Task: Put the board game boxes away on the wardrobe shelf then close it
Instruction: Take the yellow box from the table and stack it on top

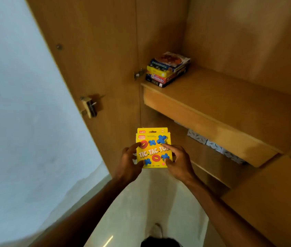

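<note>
The left hand (129,162) and right hand (178,161) each grasp one side edge of the yellow Tic Tac Toe box (153,150), with fingers curled onto its face. The box hangs in the air, nearer than and below the wardrobe shelf (221,97), its long axis pointing away. The stack of game boxes (168,69) lies farther off and slightly right, at the shelf's left end. Judgement: both hands are equally near, so the box must be raised and carried forward.

wardrobe shelf (230,97) | stack of board game boxes (168,70) | at its left end, lying flat
</note>
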### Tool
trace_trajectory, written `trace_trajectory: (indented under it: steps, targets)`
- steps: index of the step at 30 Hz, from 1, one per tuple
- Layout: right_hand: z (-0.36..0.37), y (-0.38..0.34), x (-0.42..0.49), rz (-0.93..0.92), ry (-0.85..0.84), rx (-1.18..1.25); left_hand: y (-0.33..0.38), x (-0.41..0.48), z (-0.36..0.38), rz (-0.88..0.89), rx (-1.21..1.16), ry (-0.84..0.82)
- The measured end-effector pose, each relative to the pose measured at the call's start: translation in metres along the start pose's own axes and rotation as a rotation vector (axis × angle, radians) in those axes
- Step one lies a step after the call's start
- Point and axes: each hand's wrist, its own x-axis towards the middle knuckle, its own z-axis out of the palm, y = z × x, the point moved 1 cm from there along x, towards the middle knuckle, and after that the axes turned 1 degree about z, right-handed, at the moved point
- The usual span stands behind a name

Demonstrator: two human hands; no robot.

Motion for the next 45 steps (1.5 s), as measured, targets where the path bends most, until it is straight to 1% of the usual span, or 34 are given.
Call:
trace_trajectory:
  steps: [5, 13, 17, 20, 24, 28, 30, 31, 34, 37, 41, 45]
  targets:
    - [-0.040, 0.010, 0.099, 0.007, 0.097, 0.014, 0.036, 0.115, 0.024, 0.078, -0.025, -0.047]
    - [-0.090, 0.022, 0.256, -0.077, 0.188, -0.017, 0.080, 0.288, 0.053, 0.191, -0.026, -0.060]
    - [-0.107, 0.013, 0.347, -0.123, 0.247, -0.050, 0.103, 0.380, 0.056, 0.282, -0.036, -0.028]
    - [-0.119, 0.007, 0.412, -0.135, 0.284, -0.050, 0.124, 0.447, 0.056, 0.366, -0.063, -0.040]
    - [-0.134, 0.002, 0.481, -0.147, 0.295, -0.054, 0.151, 0.515, 0.053, 0.333, -0.072, -0.093]
    - [-0.143, 0.001, 0.528, -0.120, 0.293, -0.056, 0.159, 0.569, 0.049, 0.375, 0.015, -0.219]
    - [-0.144, 0.001, 0.544, -0.137, 0.266, -0.043, 0.157, 0.591, 0.047, 0.335, 0.038, -0.221]
    - [-0.144, 0.001, 0.550, -0.153, 0.252, -0.039, 0.155, 0.601, 0.045, 0.319, 0.067, -0.181]
    - [-0.140, -0.001, 0.565, -0.196, 0.180, -0.068, 0.143, 0.622, 0.041, 0.329, 0.252, 0.054]
    - [-0.132, -0.007, 0.578, -0.233, 0.070, -0.116, 0.138, 0.629, 0.039, 0.371, 0.343, 0.200]
    - [-0.123, -0.014, 0.592, -0.261, -0.001, -0.185, 0.138, 0.627, 0.039, 0.391, 0.475, 0.217]
    - [-0.116, -0.018, 0.601, -0.258, -0.060, -0.170, 0.133, 0.622, 0.039, 0.292, 0.517, 0.153]
